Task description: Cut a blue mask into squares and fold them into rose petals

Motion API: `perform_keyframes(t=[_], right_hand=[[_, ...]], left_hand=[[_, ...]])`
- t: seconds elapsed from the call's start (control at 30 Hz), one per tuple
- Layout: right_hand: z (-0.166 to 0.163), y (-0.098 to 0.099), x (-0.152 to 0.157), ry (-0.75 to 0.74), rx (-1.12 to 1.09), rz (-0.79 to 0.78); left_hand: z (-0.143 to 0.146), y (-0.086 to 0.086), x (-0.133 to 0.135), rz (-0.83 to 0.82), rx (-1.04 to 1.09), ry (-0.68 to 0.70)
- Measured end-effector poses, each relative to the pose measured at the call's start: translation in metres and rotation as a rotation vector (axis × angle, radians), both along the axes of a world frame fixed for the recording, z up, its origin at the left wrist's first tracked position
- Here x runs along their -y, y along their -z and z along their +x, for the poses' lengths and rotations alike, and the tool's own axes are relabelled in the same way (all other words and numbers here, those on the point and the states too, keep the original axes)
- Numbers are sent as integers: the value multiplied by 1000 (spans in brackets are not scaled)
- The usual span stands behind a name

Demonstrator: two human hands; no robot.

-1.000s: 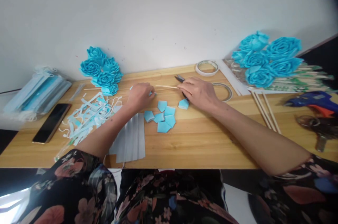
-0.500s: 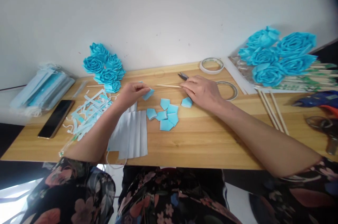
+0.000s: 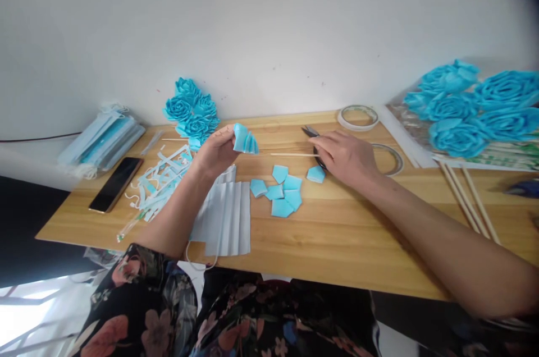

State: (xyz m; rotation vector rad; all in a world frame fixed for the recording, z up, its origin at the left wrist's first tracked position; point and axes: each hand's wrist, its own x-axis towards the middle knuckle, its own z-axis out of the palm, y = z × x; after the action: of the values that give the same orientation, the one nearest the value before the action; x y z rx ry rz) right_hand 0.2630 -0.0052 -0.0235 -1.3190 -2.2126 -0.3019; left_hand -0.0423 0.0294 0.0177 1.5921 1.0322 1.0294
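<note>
A pleated light-blue piece of mask fabric (image 3: 245, 140) is pinched in my left hand (image 3: 217, 146), raised above the table. My right hand (image 3: 347, 156) is curled over the dark-handled scissors (image 3: 310, 132), whose blades point up and left. Its lower fingers are partly hidden. A thin wooden stick (image 3: 292, 154) lies with its right end by the scissor handle and my fingers. Several cut blue fabric pieces (image 3: 292, 182) lie in a cluster between my hands, with a separate blue piece (image 3: 315, 174) just below the scissors.
White pleated mask sheets (image 3: 229, 216) lie beside my left forearm, near scraps (image 3: 164, 183) and a phone (image 3: 115, 184). Masks (image 3: 103, 141) are stacked at left. Blue fabric roses (image 3: 191, 110) stand behind; larger roses (image 3: 458, 135) lie right, near tape (image 3: 357, 117) and wooden sticks (image 3: 463, 200).
The view has turned left. My left hand has turned and lifted its blue piece, showing the pleats. My right hand has shifted slightly, uncovering part of the scissor handle and more of the stick.
</note>
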Motion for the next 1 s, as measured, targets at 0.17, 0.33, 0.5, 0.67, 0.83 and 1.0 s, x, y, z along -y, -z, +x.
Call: perform_keyframes(t=[0.17, 0.33, 0.5, 0.67, 0.83, 1.0], right_hand=[[-2, -6, -1, -48, -37, 27], [-25, -32, 9, -98, -163, -5], [-69, -66, 20, -152, -335, -192], [-106, -71, 17, -147, -445, -354], [-106, -53, 4, -161, -685, -397], [-92, -43, -4, -256, -812, -471]], left_hand=[[-1, 1, 3, -51, 84, 10], [3, -3, 13, -67, 222, 75], [10, -4, 21, 22, 251, 14], [13, -6, 30, 135, 148, -21], [9, -10, 30, 257, 143, -112], [5, -7, 22, 236, 310, -239]])
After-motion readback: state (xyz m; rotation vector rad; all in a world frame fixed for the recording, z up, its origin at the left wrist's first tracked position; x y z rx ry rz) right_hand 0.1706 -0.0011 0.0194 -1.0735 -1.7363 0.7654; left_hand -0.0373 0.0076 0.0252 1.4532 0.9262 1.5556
